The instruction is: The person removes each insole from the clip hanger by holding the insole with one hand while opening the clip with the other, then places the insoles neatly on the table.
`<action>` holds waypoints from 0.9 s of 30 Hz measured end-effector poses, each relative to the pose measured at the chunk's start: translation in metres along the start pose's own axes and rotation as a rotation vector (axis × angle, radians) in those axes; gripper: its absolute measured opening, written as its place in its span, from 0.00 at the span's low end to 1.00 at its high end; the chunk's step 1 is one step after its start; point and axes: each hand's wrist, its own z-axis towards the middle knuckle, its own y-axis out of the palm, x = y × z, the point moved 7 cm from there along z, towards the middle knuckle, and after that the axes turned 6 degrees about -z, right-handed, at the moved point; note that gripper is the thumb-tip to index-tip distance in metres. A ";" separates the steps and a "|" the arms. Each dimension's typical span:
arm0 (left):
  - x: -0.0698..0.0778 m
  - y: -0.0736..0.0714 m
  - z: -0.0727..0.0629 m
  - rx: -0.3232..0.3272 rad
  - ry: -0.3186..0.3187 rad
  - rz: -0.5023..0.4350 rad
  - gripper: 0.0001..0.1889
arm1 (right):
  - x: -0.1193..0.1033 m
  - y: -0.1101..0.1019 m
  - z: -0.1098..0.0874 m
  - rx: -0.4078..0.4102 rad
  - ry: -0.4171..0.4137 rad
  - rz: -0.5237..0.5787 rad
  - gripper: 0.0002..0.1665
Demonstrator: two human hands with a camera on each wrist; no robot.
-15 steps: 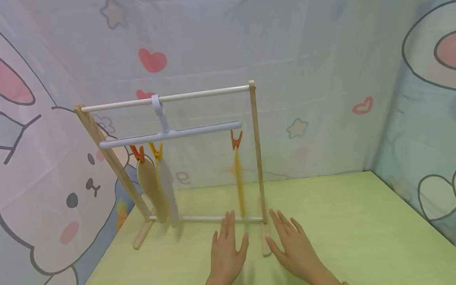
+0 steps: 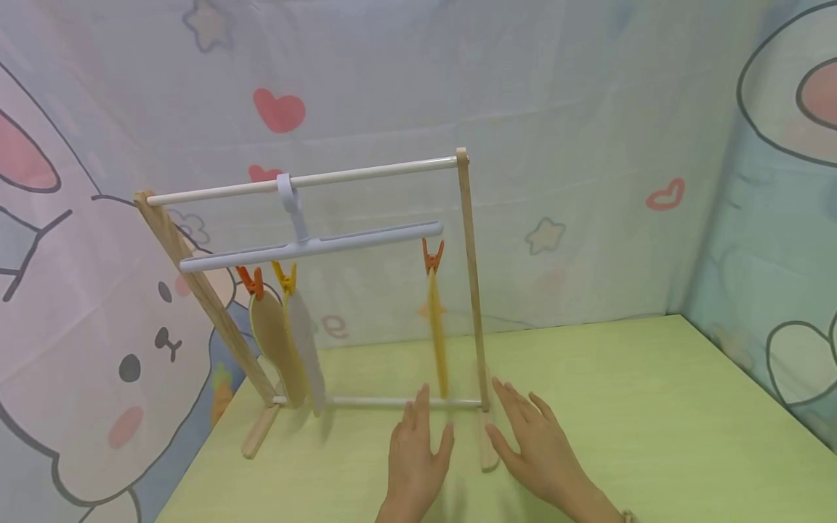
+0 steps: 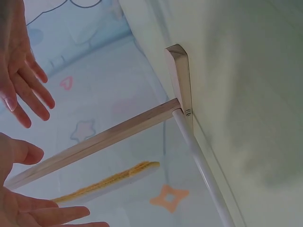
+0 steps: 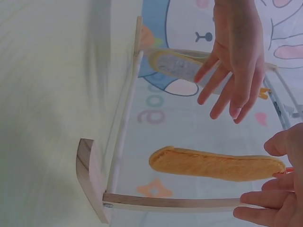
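Note:
Both hands are held above the table in front of a small wooden drying rack, fingers extended and nothing in them. My left hand is near the rack's lower white bar, below a fuzzy yellow insole. Just right of the rack's right foot is my right hand, its palm turned toward the left one. An orange clothespin clips that insole under the right end of a pale hanger. Toward the hanger's left, an orange clothespin and a yellow clothespin hold two more insoles.
The hanger hooks over the rack's white top rod. A light green table extends to the right of the rack. Behind and at both sides hangs a cartoon-printed cloth.
Both hands have stayed almost in place, with the left one turned slightly more onto its edge. The rack and the hanging insoles look nearly the same.

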 end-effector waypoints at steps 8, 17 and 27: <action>0.000 -0.003 0.004 0.075 0.060 0.012 0.27 | -0.001 -0.003 0.007 0.043 0.000 0.024 0.32; -0.001 -0.001 0.010 0.065 0.019 0.016 0.24 | -0.008 -0.006 0.021 0.078 -0.001 0.037 0.28; -0.002 0.000 0.014 0.116 0.019 -0.018 0.21 | -0.009 -0.010 0.028 0.113 0.025 0.040 0.25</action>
